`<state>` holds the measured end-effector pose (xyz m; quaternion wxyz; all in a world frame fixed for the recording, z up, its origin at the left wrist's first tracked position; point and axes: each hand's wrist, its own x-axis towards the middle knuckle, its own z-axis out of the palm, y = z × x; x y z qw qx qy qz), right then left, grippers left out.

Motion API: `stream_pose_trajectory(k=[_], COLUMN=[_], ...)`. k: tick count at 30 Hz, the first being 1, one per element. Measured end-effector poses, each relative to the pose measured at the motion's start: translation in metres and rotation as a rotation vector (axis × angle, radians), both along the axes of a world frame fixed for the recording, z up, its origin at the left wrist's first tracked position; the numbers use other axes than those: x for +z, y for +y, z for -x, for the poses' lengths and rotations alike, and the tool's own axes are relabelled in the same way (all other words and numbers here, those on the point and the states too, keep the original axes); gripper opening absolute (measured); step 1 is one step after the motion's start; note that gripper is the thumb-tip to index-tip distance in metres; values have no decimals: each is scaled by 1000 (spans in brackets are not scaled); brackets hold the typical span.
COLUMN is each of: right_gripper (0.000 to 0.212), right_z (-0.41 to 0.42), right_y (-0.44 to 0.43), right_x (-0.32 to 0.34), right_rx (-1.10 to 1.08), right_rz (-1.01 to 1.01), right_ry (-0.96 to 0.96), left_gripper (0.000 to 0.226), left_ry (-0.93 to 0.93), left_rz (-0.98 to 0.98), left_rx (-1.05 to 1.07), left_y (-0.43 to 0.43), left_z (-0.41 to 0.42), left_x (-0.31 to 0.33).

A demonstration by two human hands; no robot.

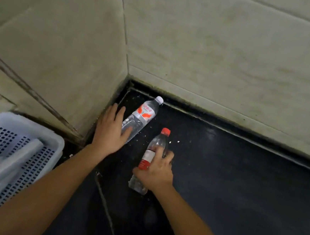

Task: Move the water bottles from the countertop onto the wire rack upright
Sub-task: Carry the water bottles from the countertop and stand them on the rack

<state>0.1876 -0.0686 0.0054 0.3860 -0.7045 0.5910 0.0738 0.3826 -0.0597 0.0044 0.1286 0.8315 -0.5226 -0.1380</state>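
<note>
Two clear water bottles lie on a black countertop (pixel 239 191) near the wall corner. The white-capped bottle (pixel 144 113), with a red and white label, lies on its side, cap toward the wall. My left hand (pixel 110 130) rests over its lower end with fingers spread, thumb against the bottle's side. The red-capped bottle (pixel 155 148) has a red and white label and points its cap away from me. My right hand (pixel 157 170) is wrapped around its middle, hiding part of the body. No wire rack is in sight.
A white perforated plastic basket (pixel 26 129) stands at the lower left with pale objects inside. Beige tiled walls (pixel 220 56) meet in a corner just behind the bottles. Small white crumbs dot the countertop near the bottles.
</note>
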Motion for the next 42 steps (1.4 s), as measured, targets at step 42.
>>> stream_pose_trajectory(k=[42], right_gripper=[54], right_z=[624], right_y=[176], right_x=[162], right_rx=[-1048], right_rz=[240], right_ry=[-1207], left_gripper=[37], left_ry=[814], left_rz=[529], left_rx=[-227], left_y=[117], left_z=[593], left_x=[184])
